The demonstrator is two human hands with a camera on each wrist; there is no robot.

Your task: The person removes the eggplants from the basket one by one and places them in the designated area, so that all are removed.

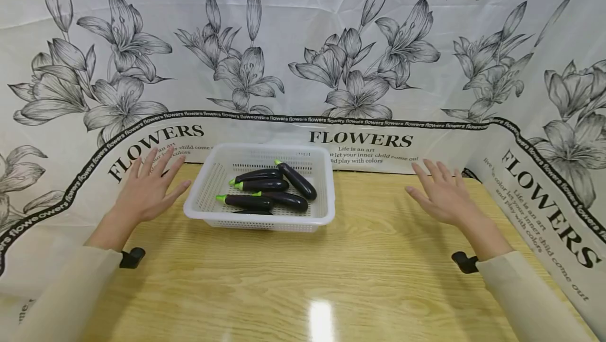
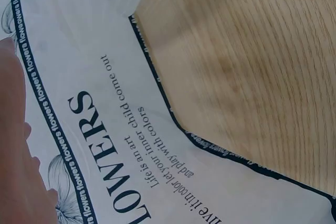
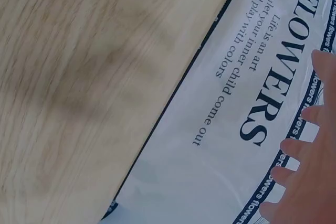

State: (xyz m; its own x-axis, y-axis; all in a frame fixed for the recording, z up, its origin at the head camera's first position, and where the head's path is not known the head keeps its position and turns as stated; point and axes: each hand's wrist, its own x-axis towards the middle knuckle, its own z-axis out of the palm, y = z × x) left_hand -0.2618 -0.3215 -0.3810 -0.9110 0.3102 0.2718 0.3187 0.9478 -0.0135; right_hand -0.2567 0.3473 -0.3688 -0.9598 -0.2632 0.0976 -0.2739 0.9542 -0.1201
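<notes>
All the eggplants (image 1: 262,184) that can be made out are contained in the white slotted basket (image 1: 260,219), and none is held by either grip. No lifting or placing is seen to be under way; judged from this arrangement, a pause with both hands free is suggested, and whether the handling is yet to be begun or has been finished cannot be told. What is left to be done with the eggplants is likewise not settled by the views.

The left grip (image 1: 150,187) is spread, its fingers parted, and is held just to the left of the basket, with the thumb tip near the rim; no contact is seen. The right grip (image 1: 442,194) is also spread, and is held well to the right of the basket. Nothing is pinched by either.

Six eggplants can be counted, all lying on their sides inside the basket. Glossy, nearly black skins are shown, with bright green stem ends. On most, the stem end is turned toward the basket's left side; one is laid aslant near its right side, stem end toward the back. The nearest is mostly hidden by the basket's front wall, so its stem cannot be seen.

The basket is carried by a wood-grained counter (image 1: 284,273), and a flower-printed cloth (image 1: 284,89) is hung behind it.
</notes>
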